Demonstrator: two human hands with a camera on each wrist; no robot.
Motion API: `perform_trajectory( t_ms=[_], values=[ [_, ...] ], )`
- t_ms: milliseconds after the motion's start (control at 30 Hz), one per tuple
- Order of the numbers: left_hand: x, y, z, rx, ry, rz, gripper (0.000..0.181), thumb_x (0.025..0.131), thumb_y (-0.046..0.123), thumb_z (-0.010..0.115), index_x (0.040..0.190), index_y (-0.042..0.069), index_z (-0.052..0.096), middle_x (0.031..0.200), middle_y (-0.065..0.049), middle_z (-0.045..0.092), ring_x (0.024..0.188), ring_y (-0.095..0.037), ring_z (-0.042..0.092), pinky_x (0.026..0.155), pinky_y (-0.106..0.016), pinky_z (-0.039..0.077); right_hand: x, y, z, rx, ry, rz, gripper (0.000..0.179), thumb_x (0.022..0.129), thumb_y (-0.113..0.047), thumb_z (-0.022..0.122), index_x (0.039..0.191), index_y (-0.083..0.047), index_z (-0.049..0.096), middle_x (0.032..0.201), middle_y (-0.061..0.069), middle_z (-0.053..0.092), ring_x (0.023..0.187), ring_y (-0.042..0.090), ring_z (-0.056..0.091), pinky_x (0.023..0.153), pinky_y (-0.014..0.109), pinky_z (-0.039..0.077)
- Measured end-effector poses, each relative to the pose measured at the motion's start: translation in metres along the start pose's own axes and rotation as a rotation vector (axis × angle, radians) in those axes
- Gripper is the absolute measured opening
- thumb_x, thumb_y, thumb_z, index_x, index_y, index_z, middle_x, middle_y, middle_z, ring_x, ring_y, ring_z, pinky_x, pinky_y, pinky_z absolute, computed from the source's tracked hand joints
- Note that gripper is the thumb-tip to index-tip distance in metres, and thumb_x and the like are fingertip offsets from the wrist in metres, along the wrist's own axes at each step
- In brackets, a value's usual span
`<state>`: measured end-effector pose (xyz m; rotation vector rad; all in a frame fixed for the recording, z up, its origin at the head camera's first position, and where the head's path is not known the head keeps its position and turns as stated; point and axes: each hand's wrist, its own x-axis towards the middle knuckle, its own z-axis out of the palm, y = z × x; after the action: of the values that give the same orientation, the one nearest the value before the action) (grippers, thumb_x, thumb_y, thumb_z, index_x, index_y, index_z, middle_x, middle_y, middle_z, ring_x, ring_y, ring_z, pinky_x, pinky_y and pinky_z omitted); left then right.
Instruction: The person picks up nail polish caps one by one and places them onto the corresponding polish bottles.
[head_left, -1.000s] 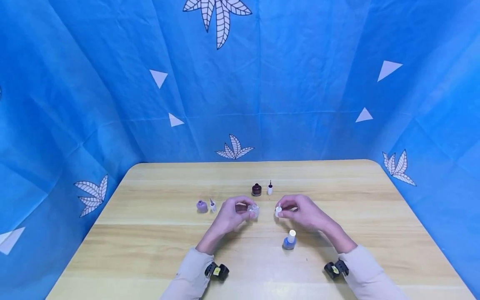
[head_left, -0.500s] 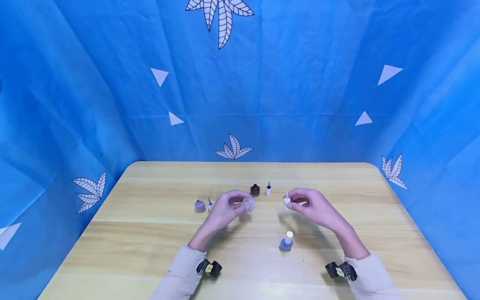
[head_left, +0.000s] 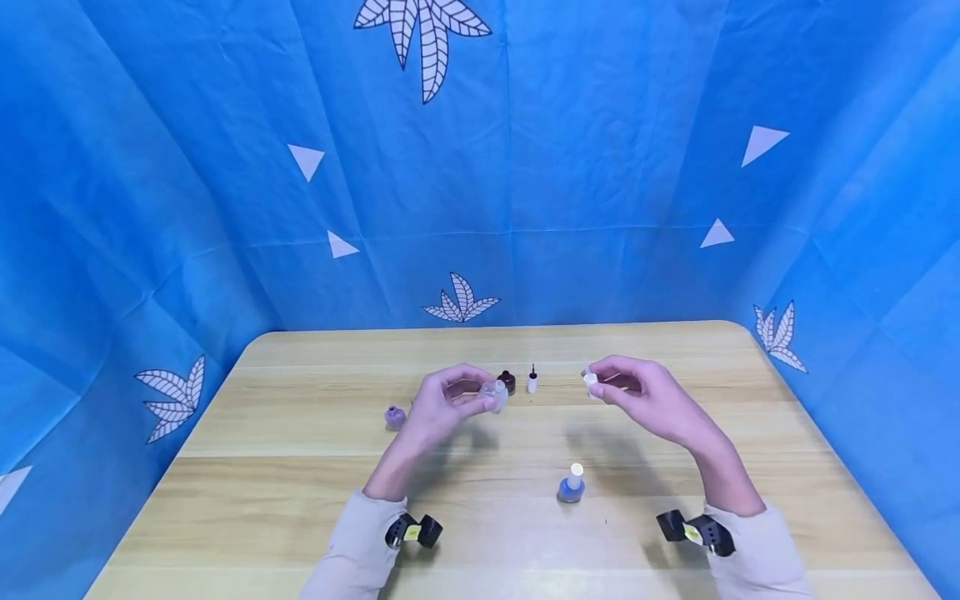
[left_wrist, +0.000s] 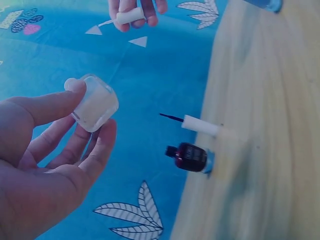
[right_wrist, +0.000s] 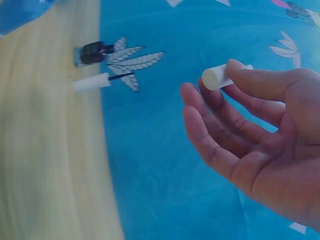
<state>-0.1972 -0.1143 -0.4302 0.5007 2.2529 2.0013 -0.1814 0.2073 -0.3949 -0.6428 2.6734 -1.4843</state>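
Between thumb and fingers, my left hand (head_left: 438,408) grips an uncapped nail polish bottle (left_wrist: 99,106) of clear glass with pale contents, raised over the table. My right hand (head_left: 652,400) pinches a white nail polish cap (right_wrist: 216,78) with its brush attached, also held in the air to the right. In the right wrist view the thumb covers part of that cap. Behind the left hand stand an uncapped dark red nail polish bottle (left_wrist: 191,157) and its white brush cap (left_wrist: 199,125), brush pointing up.
A capped blue nail polish bottle (head_left: 571,490) stands nearer the front of the wooden table (head_left: 247,500). An uncapped purple bottle (head_left: 394,418) is left of the left hand, which hides most of its brush cap. Blue patterned cloth (head_left: 570,167) hangs behind and at both sides.
Both hands have risen from near the tabletop and moved apart. The left carries the clear bottle up and slightly left; the right carries the brush cap up and to the right.
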Motion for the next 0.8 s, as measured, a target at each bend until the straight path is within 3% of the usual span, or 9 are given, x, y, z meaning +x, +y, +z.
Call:
perform_trajectory(
  t_ms=[333, 567, 800],
  values=[
    [0.006, 0.015, -0.001, -0.082, -0.032, 0.059, 0.031, 0.089, -0.007, 0.075, 0.119, -0.006, 0.069, 0.123, -0.019, 0.068, 0.116, -0.031, 0.065, 0.098, -0.034, 0.058, -0.005, -0.011, -0.014, 0.088, 0.001, -0.007, 0.030, 0.103, -0.010, 0.063, 0.129, 0.005, 0.064, 0.106, 0.015, 0.075, 0.094, 0.014, 0.074, 0.089, 0.022, 0.059],
    [0.009, 0.023, 0.002, -0.132, -0.028, 0.029, 0.030, 0.091, -0.003, 0.075, 0.121, -0.003, 0.070, 0.130, -0.015, 0.065, 0.116, -0.031, 0.067, 0.093, -0.035, 0.060, -0.008, -0.015, -0.016, 0.111, 0.031, -0.013, 0.030, 0.104, -0.007, 0.060, 0.132, 0.003, 0.063, 0.105, 0.016, 0.074, 0.094, 0.015, 0.074, 0.090, 0.024, 0.059],
    [0.005, 0.023, 0.004, -0.206, -0.049, 0.031, 0.031, 0.092, -0.003, 0.074, 0.122, -0.005, 0.068, 0.133, -0.016, 0.063, 0.120, -0.029, 0.064, 0.096, -0.036, 0.059, -0.012, -0.017, -0.013, 0.116, 0.069, -0.071, 0.029, 0.101, -0.006, 0.065, 0.130, -0.002, 0.066, 0.114, 0.012, 0.070, 0.097, 0.017, 0.074, 0.089, 0.024, 0.060]
  ],
)
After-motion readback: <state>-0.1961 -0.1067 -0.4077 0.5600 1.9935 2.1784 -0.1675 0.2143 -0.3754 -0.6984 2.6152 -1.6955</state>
